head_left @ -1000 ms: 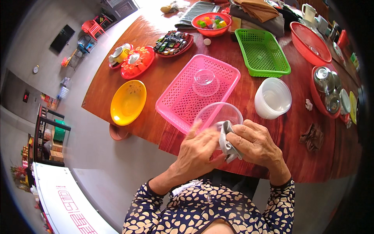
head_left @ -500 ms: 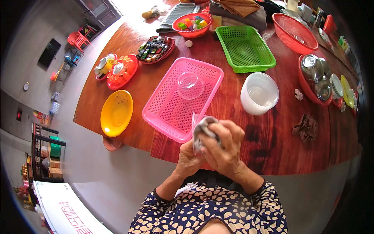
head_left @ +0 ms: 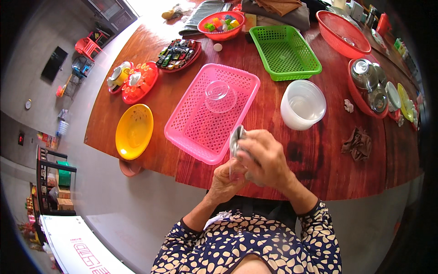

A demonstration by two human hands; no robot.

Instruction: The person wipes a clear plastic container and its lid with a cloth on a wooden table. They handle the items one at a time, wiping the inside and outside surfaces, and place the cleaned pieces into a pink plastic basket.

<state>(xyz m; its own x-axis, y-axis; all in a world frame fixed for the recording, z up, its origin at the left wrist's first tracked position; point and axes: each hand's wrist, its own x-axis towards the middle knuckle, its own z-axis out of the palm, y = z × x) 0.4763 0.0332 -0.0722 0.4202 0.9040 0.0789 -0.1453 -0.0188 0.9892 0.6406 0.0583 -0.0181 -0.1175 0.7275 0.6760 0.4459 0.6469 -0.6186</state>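
Observation:
My left hand point(head_left: 226, 181) is closed on a thin clear plastic piece point(head_left: 231, 168), mostly hidden by the fingers and seen nearly edge-on. Pressed against its upper side is a grey cloth point(head_left: 236, 140), gripped by my right hand point(head_left: 265, 157). Both hands meet over the table's near edge. Just beyond them lies a pink perforated basket point(head_left: 177, 133) with a round clear plastic lid or dish point(head_left: 221, 96) in it. To the right of the basket stands a translucent white tub point(head_left: 303, 107).
Around the wooden table point(head_left: 315, 169) are a yellow bowl point(head_left: 134, 131), a green basket point(head_left: 289, 73), a plate of toy cars point(head_left: 178, 55), a red basket of colourful blocks point(head_left: 222, 28), a red basin of metal lids point(head_left: 367, 86) and a crumpled brown cloth point(head_left: 357, 144).
My right hand has shifted slightly right, and the cloth appears narrower and more edge-on. My left hand has moved slightly rightward, still holding the plastic piece. The view has shifted a little.

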